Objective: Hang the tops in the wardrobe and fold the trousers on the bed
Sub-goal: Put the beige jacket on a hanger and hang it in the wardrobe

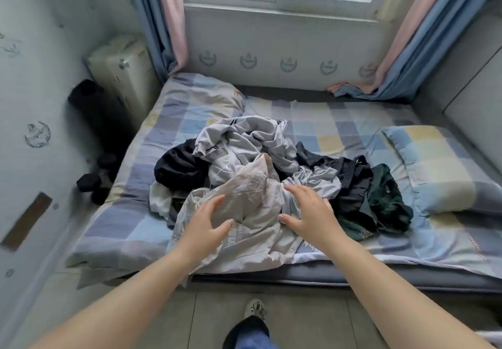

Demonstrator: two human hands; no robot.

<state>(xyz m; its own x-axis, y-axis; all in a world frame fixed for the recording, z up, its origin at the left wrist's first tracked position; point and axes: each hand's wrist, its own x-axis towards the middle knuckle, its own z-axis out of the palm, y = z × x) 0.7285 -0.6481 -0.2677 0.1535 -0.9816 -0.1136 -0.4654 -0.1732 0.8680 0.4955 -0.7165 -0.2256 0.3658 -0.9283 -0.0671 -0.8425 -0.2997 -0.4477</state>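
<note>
Nothing is sorted yet: left hand [207, 221] and right hand [307, 208], fingers spread, reach onto the beige jacket [244, 185] topping the unfolded clothes pile [271, 142].

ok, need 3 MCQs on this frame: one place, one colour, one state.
1. Where is the pile of clothes?
A on the floor B on the bed C on the windowsill
2. What colour is the garment at the pile's right end?
A red B dark green C yellow
3. What are the left hand and right hand doing?
A open over the beige garment B fists clear of it C holding a hanger

Key: B, it lies on the checked sheet; B, dark green fabric; A, fingers spread, gripping nothing.
</note>
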